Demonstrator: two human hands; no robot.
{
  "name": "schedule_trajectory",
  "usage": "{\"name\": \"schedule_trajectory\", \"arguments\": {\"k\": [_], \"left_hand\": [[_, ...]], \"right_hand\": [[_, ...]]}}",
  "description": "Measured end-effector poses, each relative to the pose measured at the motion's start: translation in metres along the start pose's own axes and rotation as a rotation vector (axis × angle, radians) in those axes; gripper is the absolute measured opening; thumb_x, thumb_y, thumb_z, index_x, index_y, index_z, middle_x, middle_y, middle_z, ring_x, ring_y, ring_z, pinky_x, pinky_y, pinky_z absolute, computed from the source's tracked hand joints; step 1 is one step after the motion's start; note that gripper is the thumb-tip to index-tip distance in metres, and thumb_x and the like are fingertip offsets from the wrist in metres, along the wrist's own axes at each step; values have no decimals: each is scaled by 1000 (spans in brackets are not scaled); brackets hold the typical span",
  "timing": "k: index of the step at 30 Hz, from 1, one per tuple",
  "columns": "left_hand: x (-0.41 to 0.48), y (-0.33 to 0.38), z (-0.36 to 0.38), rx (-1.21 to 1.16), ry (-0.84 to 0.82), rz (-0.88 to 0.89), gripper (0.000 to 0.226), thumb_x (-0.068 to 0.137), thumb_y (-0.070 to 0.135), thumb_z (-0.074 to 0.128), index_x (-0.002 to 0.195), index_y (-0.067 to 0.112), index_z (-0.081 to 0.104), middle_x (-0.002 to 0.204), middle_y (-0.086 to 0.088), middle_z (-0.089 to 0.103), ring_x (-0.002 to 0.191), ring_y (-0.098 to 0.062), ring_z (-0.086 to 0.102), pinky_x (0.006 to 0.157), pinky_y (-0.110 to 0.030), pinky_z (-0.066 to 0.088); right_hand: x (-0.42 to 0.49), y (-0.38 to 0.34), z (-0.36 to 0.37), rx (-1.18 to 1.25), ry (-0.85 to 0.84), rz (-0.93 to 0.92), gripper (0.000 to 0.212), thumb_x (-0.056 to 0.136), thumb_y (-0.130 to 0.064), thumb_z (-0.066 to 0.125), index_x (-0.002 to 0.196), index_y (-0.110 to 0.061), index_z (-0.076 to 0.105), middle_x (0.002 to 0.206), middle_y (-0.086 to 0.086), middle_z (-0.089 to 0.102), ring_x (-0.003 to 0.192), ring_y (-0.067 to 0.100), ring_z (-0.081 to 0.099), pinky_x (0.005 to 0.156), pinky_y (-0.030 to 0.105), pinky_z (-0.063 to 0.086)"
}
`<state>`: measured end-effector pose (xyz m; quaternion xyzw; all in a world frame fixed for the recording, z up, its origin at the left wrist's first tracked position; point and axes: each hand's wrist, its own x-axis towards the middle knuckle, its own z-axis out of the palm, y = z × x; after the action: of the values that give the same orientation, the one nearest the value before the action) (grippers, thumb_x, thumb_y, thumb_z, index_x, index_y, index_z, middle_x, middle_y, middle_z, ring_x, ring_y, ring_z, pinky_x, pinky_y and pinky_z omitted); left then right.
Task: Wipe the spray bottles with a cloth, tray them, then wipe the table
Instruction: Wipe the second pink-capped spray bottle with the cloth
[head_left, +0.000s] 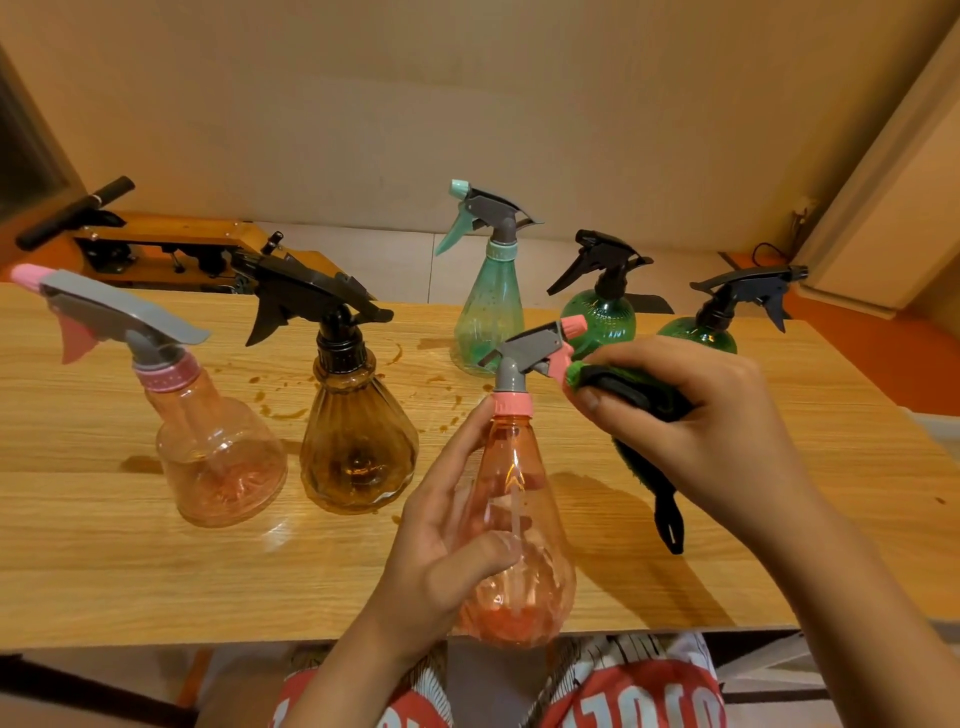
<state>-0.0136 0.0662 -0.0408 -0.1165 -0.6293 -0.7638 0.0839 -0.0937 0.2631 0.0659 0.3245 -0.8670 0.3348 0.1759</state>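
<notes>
Your left hand (447, 525) wraps the orange bottle (524, 499) round its body and holds it upright at 6 o'clock, at the near edge of the counter (104, 571). Your right hand (691, 415) is curled round the green-and-black cloth (623, 387), pressing it against the pink trigger of the spray head (535, 348).

Grip low and firm so the bottle can't twist. Work the cloth round the nozzle and under the trigger, then down the neck to the base.

There are six spray bottles:
- the held one
- a pink bottle (218, 457) at 9
- an amber bottle (358, 447) at 10
- a teal bottle (488, 312) at 12
- two green bottles at 1 (605, 317) and 2 (704, 335)

There is one cloth. Brown splashes (280, 410) dot the counter. I see no tray; it may sit out of frame.
</notes>
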Motion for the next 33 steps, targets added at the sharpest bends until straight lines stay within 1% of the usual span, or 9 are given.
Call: {"name": "schedule_trajectory", "arguments": {"k": [7, 12, 15, 21, 24, 26, 28, 30, 33], "left_hand": [[1, 1, 1, 10, 6, 24, 86, 71, 22, 76, 148, 46, 49, 154, -4, 49, 123, -28, 63, 93, -40, 56], [-2, 3, 5, 79, 12, 68, 84, 76, 28, 76, 150, 49, 44, 152, 6, 45, 125, -26, 60, 92, -36, 58], [-3, 3, 5, 89, 37, 60, 84, 76, 28, 77, 150, 50, 44, 150, 1, 44, 121, -26, 61, 93, -44, 59], [-6, 2, 4, 152, -20, 47, 85, 79, 37, 75, 151, 57, 34, 159, 11, 42, 140, -20, 50, 109, -44, 49], [-7, 3, 7, 135, -17, 39, 87, 81, 35, 75, 152, 58, 30, 152, 11, 51, 120, -24, 63, 102, -46, 55], [-7, 4, 6, 128, 2, 37, 88, 81, 34, 75, 152, 58, 30, 147, 18, 54, 124, -18, 62, 105, -48, 53], [-7, 5, 5, 117, 1, 26, 88, 81, 33, 74, 152, 58, 29, 137, 25, 59, 117, -21, 64, 102, -43, 53], [-7, 4, 5, 135, -23, 19, 88, 82, 33, 73, 153, 57, 27, 139, 29, 57, 114, -13, 64, 100, -34, 53], [-7, 4, 5, 148, -53, 26, 90, 85, 32, 71, 156, 53, 21, 155, 26, 44, 135, -5, 52, 111, -37, 48]], "right_hand": [[0, 6, 3, 14, 6, 36, 33, 84, -47, 67, 108, -26, 75, 98, -20, 69, 96, -2, 63, 79, 9, 46], [2, 7, 10, -105, 48, -24, 28, 88, -34, 72, 113, -20, 74, 98, -10, 70, 91, 6, 63, 76, 26, 53], [-10, 12, 17, -127, 90, -57, 27, 89, -30, 72, 111, -15, 75, 95, -8, 68, 86, 11, 64, 69, 36, 55], [-7, 8, 24, -123, 171, -63, 24, 91, -30, 73, 110, -15, 75, 95, -7, 68, 85, 12, 63, 67, 38, 54], [0, 5, 28, -121, 188, -58, 25, 90, -30, 75, 111, -16, 75, 96, -5, 69, 86, 13, 64, 68, 39, 54], [-5, 7, 32, -116, 176, -44, 26, 89, -29, 75, 111, -15, 76, 96, -6, 69, 86, 11, 63, 68, 36, 54], [-12, 9, 34, -104, 163, -37, 25, 88, -28, 75, 109, -15, 76, 94, -8, 67, 85, 9, 63, 68, 32, 54], [-10, 9, 32, -100, 172, -41, 24, 88, -27, 76, 108, -14, 77, 93, -7, 68, 84, 11, 63, 68, 35, 54], [3, 7, 29, -107, 210, -50, 23, 89, -26, 77, 108, -15, 77, 93, -3, 69, 85, 16, 64, 68, 41, 54]]}}
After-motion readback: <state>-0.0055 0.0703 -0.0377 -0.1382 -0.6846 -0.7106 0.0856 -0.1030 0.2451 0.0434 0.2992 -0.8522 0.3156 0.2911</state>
